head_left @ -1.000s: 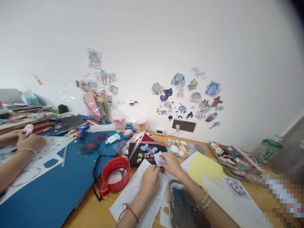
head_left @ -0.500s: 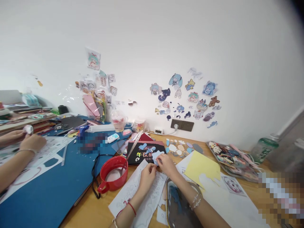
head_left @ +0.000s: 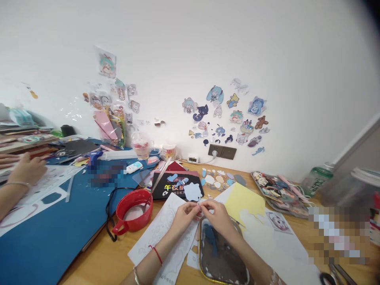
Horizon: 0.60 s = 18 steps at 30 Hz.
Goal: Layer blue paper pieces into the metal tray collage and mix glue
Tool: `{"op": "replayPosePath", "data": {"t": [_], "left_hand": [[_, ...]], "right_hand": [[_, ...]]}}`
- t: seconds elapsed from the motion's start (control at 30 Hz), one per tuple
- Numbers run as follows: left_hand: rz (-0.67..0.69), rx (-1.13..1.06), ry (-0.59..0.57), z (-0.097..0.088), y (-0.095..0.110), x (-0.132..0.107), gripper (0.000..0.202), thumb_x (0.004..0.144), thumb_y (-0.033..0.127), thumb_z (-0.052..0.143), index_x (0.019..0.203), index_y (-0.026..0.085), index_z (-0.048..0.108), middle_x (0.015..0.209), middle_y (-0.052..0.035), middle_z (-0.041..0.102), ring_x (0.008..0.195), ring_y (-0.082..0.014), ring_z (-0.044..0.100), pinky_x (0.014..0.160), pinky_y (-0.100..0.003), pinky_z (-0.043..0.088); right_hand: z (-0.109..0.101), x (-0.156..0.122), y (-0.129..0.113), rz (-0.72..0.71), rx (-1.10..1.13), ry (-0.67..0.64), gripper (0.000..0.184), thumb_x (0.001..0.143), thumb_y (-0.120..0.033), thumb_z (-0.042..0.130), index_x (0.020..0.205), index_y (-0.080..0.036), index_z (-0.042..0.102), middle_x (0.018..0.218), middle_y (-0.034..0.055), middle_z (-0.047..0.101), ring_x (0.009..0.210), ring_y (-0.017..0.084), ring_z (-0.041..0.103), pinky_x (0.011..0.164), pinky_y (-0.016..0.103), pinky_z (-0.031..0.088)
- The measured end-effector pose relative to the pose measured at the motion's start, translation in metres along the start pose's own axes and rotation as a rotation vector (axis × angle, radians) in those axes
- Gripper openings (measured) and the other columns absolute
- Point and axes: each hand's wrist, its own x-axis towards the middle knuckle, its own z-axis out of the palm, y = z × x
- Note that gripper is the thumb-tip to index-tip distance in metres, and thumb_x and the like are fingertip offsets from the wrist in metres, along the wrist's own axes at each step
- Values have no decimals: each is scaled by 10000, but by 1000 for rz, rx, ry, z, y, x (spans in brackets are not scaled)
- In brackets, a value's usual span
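My left hand [head_left: 188, 213] and my right hand [head_left: 214, 213] meet at the fingertips, both closed in a pinch. Between them is something small and whitish, too small to make out. Just beyond the fingers a pale blue paper cutout [head_left: 192, 191] appears to rest over the edge of a black printed card [head_left: 160, 186], beside smaller blue pieces [head_left: 181, 182]. Under my left forearm lies a white sheet with line drawings [head_left: 160, 225]. A dark, paint-smeared tray [head_left: 222, 253] is below my right hand.
A red cup [head_left: 133, 209] with a long-handled utensil stands left of the sheet. Yellow paper [head_left: 245, 204] and white sheets lie right. Scissors [head_left: 335, 274] are at the lower right. Another person's hand [head_left: 28, 172] is at far left over papers on a blue board [head_left: 68, 221].
The pale blue cutout was in my right hand's fingers; now it appears to lie on the black card. My fingertips have come together. The other person's hands moved left in view.
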Motion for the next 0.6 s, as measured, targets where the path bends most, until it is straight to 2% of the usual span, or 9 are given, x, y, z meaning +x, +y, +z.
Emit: {"op": "replayPosePath", "data": {"t": [0.2,0.37,0.53,0.6], "left_hand": [[-32,7,-23,2,8,-4,430,585,494,699,755,108,611,683,-51,656,651,-163,603,620,-277,490],[-26,23,-22,2,18,-4,377,601,469,685,657,103,613,594,-36,629,525,-122,545,552,-251,452],[-41,24,-37,8,25,-6,333,623,426,658,643,99,598,582,-35,612,522,-121,539,508,-232,429],[-34,30,-41,15,27,-5,307,636,407,644,648,106,583,589,-28,599,544,-126,546,495,-225,427]], "right_hand": [[-3,-4,1,42,65,-1,189,786,-255,479,754,-167,644,748,40,663,690,162,600,651,251,456],[-6,2,7,54,95,-17,207,791,-291,472,745,-169,633,705,24,656,656,155,595,615,235,450],[-25,12,12,74,72,52,276,824,-325,403,765,-149,607,719,52,648,663,160,588,622,249,447],[-34,11,10,54,59,31,253,809,-326,438,779,-153,621,746,52,655,689,160,594,641,246,449]]}}
